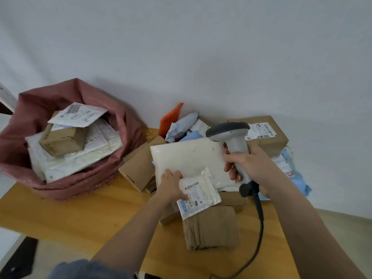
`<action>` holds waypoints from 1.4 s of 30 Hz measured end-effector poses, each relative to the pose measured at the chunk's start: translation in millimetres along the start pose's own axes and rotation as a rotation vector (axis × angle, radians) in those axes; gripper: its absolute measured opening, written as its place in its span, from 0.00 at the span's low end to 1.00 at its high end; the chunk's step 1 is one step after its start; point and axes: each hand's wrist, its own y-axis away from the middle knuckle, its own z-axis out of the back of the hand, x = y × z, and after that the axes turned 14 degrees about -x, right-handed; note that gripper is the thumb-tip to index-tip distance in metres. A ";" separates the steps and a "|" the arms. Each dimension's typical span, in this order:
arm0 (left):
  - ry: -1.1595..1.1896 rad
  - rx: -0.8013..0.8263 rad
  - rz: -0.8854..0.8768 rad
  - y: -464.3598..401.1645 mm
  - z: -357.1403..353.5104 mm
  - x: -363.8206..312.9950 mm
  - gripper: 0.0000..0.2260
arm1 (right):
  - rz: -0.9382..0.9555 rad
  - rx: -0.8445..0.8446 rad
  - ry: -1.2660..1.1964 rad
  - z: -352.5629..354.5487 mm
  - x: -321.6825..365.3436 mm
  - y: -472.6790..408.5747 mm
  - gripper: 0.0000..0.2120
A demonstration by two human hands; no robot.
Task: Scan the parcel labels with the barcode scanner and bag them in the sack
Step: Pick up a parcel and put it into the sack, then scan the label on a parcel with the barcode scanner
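My right hand point(249, 166) grips the handle of a grey barcode scanner point(231, 135), whose head points left over the parcel pile. My left hand point(171, 185) pinches a small white padded parcel point(198, 195) with a barcode label facing up. This parcel lies on the lower edge of a large white bubble mailer point(191, 158). The pink sack point(26, 109) stands open at the left of the wooden table point(90, 214), holding a cardboard box, white mailers and a labelled flat parcel on top.
Brown boxes point(138, 170) lie between sack and pile. A labelled carton point(265, 133) sits at the back right, with blue and orange mailers point(171, 117) behind. A brown wrapped parcel point(211, 228) lies near me. The scanner's black cable point(259, 218) trails down toward the table's front edge.
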 end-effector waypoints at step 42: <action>1.404 -0.484 0.678 -17.4 190.1 124.1 0.06 | 0.328 0.292 0.299 -128.4 87.8 29.3 0.05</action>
